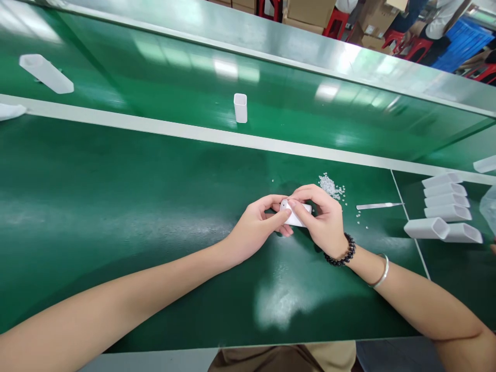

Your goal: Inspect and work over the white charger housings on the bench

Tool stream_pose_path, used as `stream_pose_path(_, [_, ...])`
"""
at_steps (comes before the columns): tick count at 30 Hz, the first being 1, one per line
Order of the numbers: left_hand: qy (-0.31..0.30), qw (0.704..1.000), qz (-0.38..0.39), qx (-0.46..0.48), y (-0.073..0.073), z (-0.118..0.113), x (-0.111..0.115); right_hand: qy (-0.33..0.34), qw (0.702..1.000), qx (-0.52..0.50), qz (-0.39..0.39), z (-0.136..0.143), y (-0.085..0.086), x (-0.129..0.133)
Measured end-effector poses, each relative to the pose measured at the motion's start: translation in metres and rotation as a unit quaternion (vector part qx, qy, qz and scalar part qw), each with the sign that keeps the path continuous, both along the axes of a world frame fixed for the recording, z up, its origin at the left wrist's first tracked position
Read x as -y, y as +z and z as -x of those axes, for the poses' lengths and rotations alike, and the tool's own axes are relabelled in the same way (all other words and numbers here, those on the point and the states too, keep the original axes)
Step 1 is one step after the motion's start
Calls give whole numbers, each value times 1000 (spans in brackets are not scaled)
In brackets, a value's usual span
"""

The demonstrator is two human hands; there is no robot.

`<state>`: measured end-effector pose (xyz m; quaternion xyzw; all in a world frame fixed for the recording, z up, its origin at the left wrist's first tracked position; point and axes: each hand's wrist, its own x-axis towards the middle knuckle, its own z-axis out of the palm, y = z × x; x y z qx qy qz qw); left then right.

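Observation:
A white plastic housing (295, 219) lies sideways between my two hands, just above the green bench (174, 181). My left hand (256, 227) grips its left end, thumb along the near side. The fingers of my right hand (321, 217) close over its top and right part, with the thumb pressed on it. Whatever small part may be under the right fingertips is hidden. Beyond my right hand is a pile of small clear pieces (329, 186), a few scattered around it. Right of that lie tweezers (377, 205), tip pointing right.
Several white housings (445, 199) are lined up at the right, by a clear plastic bag (489, 206). Past the pale strip (194, 130), one housing (241, 108) stands in the middle and another (46, 74) at the far left. Boxes and red stools fill the background.

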<state>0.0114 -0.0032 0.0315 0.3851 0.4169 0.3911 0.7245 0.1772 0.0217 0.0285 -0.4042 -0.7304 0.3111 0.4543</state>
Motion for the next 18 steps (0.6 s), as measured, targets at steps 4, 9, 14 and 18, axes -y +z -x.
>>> stream_pose_path(4, [7, 1000, -7, -5, -2, 0, 1, 2, 1000, 2, -1, -1, -1, -2])
stream_pose_path(9, [17, 1000, -15, -12, 0, 0, 2, 8, 1000, 7, -8, -2, -1, -4])
stream_pose_path(14, [20, 1000, -15, -15, 2, 0, 3, 9, 999, 17, -29, -3, 0, -3])
stream_pose_path(18, [18, 1000, -13, -10, 2, 0, 2, 6, 999, 24, -35, -4, 0, -2])
